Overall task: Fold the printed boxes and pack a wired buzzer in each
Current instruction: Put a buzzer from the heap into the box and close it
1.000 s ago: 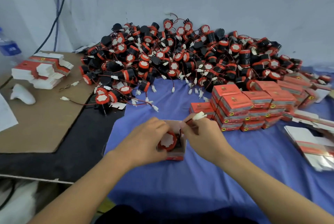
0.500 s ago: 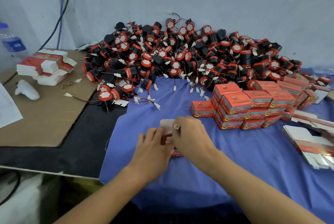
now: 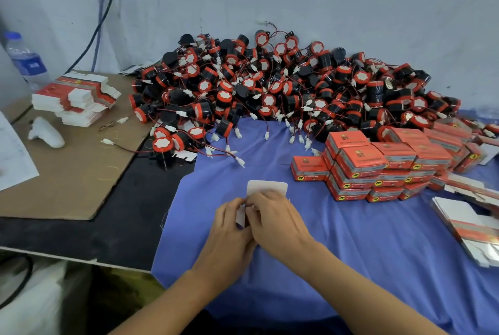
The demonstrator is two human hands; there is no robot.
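Observation:
My left hand [image 3: 229,229] and my right hand [image 3: 275,219] meet over a small printed box [image 3: 266,188] on the blue cloth [image 3: 364,240]. Both hands cover most of the box; only its white top flap and a white side flap show. My fingers curl round the box and its flaps. The buzzer inside it is hidden. A big heap of black and red wired buzzers [image 3: 283,91] lies behind. Folded red boxes [image 3: 378,167] are stacked to the right.
Flat unfolded box blanks lie in a pile at the far left [image 3: 78,98] and at the right edge [image 3: 469,226]. A brown cardboard sheet [image 3: 73,172], a water bottle [image 3: 25,60] and a white object [image 3: 46,133] are on the left.
The buzzer and its white plug have gone out of sight under my hands. Both hands have closed in over the box and its white top flap now stands up behind them.

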